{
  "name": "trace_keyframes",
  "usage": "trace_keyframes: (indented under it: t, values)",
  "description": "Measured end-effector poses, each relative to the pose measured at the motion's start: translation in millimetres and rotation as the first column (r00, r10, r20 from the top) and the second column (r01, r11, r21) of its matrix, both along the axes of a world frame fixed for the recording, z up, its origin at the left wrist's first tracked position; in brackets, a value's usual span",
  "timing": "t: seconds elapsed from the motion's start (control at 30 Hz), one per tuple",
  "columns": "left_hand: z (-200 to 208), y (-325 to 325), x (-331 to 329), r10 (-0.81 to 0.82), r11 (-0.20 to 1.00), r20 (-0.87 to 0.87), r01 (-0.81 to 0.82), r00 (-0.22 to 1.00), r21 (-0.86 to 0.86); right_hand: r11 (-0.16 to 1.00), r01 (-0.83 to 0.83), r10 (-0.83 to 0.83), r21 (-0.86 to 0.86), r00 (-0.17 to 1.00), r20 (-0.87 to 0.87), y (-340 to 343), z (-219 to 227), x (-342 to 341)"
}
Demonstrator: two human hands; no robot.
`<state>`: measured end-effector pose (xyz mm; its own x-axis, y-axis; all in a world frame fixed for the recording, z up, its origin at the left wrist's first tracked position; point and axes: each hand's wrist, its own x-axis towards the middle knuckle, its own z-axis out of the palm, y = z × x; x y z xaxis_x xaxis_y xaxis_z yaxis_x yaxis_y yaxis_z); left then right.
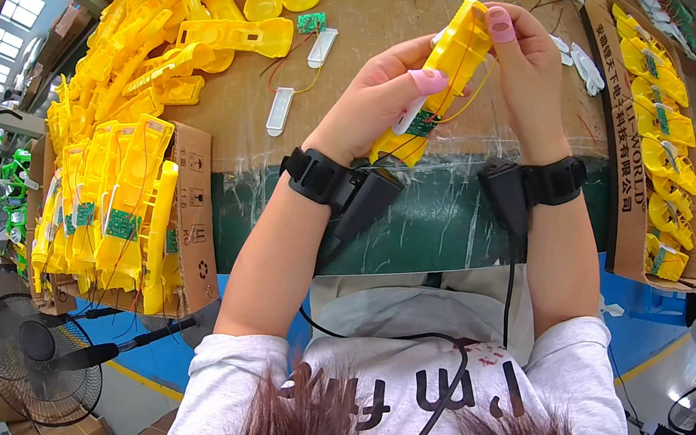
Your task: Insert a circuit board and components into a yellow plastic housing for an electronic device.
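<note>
Both forearms reach away from the body across the near edge of the bench [523, 145], converging so the hands meet over its middle. The left hand [387, 87] is bent inward at the wrist, its grip closed around the middle of a yellow shell [466, 49], thumb laid flat on top. The right hand [525, 68] curls in from the right, its grip narrow at the shell's far end, thumb and fingertips bunched there; whether they also pinch a wire cannot be told. Pink covers sleeve both thumbs.

The shell, long, glossy, hollow moulded plastic, slants above the bench, its far end leaning right. A flat green circuit board [424, 124] sits toward its near end, with thin flexible wires looping off. The bench has a dull brown top under scuffed clear film and a smooth dark-green near strip. Left lies a heap of similar yellow shells [236, 34]; right, a corrugated cardboard box [629, 194] holds more.
</note>
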<state>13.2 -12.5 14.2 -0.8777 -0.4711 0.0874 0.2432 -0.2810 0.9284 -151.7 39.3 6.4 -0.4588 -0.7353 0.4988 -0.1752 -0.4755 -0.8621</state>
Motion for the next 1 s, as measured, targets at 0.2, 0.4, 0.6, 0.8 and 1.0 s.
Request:
trace_keyframes:
  t: [0.2,0.4,0.6,0.8,1.0]
  values:
    - [-10,-2,-9,-0.065,0.994,-0.085,0.072,0.994,0.079,0.998,0.047,-0.045,-0.037,0.998,0.038,1,2,-3]
    - [-10,1,-8,0.010,0.996,0.014,-0.011,1.000,0.094,0.995,0.104,-0.104,0.000,0.993,0.056,-3,-2,0]
    - [-14,1,-11,0.024,0.996,-0.004,-0.023,1.000,0.084,0.995,0.096,-0.095,0.036,0.995,-0.025,3,7,-2]
    - [-9,9,-8,-0.046,0.987,-0.155,0.069,0.987,0.147,0.966,0.061,-0.009,0.253,0.979,-0.203,32,43,-6]
    - [-24,-1,-17,0.100,0.988,-0.275,-0.062,0.956,0.142,0.922,0.322,-0.314,0.215,0.947,-0.071,99,118,-110]
